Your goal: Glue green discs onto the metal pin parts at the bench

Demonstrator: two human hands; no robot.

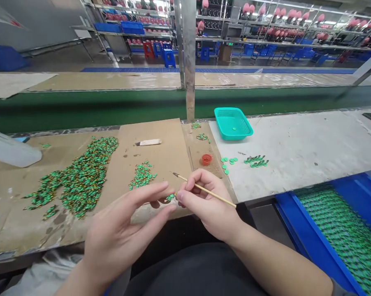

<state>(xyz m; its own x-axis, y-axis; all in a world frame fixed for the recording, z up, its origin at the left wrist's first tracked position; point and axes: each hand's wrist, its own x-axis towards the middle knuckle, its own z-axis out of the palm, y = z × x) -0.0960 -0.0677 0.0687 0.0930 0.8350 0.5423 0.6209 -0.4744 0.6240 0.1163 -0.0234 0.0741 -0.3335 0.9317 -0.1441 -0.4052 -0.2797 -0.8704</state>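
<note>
My right hand is closed around a thin wooden brush, its dark tip pointing up and left. Between its thumb and fingertips is a small green piece, partly hidden. My left hand is beside it at the left, thumb and fingers apart, with nothing visibly held. Beyond the hands lies a small group of green pieces on the cardboard. A red cap stands upright past my right hand, and green discs lie to its right.
A large pile of green and brown pieces covers the left cardboard, near a white bottle. A teal basket stands at the back. Green clusters lie right of the discs. A blue tray is at lower right.
</note>
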